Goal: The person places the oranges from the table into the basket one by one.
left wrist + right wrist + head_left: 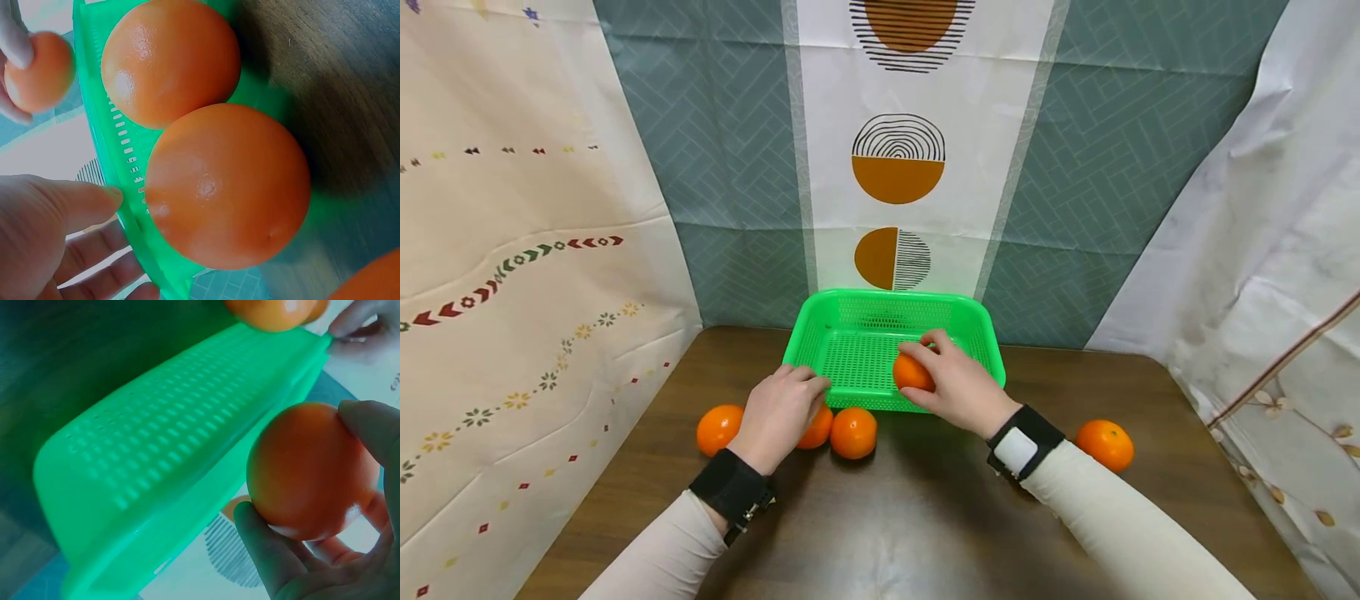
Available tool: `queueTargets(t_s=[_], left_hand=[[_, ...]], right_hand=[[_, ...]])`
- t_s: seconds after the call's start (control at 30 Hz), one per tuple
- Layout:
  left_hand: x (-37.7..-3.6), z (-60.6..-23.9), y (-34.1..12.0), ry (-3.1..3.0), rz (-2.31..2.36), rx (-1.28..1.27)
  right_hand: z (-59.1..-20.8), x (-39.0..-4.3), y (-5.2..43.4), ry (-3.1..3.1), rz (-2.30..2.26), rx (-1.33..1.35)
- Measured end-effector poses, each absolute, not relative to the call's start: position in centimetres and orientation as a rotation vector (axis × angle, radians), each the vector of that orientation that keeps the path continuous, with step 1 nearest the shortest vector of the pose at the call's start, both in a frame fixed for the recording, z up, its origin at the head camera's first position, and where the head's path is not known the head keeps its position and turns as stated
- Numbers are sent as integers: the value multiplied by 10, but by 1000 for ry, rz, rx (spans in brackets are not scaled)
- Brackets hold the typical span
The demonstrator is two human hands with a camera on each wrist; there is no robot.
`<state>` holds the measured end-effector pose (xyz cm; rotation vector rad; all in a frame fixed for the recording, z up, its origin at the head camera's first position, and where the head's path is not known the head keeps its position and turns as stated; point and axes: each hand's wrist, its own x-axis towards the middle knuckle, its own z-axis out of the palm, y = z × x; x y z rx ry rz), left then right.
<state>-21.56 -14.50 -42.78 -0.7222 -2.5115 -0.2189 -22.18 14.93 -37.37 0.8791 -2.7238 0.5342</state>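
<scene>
A green perforated basket (988, 333) stands at the back of the table. My left hand (778, 412) is at its front left corner; in the left wrist view the thumb (90, 201) lies on one side of the rim and the fingers on the other, pinching it. My right hand (962, 387) grips an orange (913, 372) over the basket's front right part, thumb and fingers curled round it. Below the left hand, an orange (815, 428) partly hidden by it and another orange (853, 435) sit side by side against the basket's front.
One more orange (718, 430) lies left of my left wrist, and a further orange (1105, 445) rests on the right beyond my right wrist. The brown wooden table (880, 525) ends at patterned cloth (737, 167) hanging behind and on both sides.
</scene>
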Motion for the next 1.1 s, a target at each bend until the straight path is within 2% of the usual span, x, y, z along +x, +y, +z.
queueTargets(t_s=[0.37, 1.1], left_hand=[[-217, -430, -145, -2519, -212, -716], [-217, -431, -144, -2520, -223, -705]], right_hand=[[-378, -256, 117, -2910, 598, 688], [-409, -288, 57, -3002, 702, 660]])
